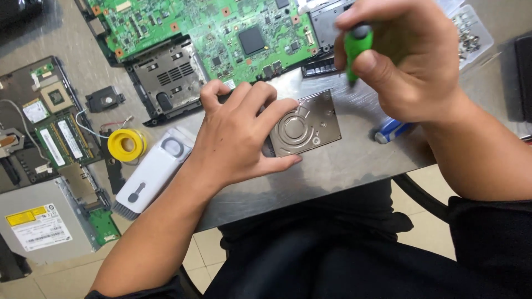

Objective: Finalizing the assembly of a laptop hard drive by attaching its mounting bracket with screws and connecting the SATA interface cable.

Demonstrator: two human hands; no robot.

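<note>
A silver hard drive (306, 126) lies flat on the metal table (343, 160), its round embossed lid facing up. My left hand (239, 134) rests on the drive's left side, fingers spread over it and thumb along its near edge, holding it in place. My right hand (403, 55) is above the drive's far right corner, closed around a green-handled screwdriver (355, 49) that points down toward the table. The screwdriver's tip is hidden behind my fingers.
A green laptop motherboard (221, 27) in a black frame lies at the back. A yellow spool (127, 145), a white brush tool (155, 169), an optical drive (41, 224), a second board (50, 127), a blue cylinder (390, 131) and a bag of screws (470, 34) surround the work spot.
</note>
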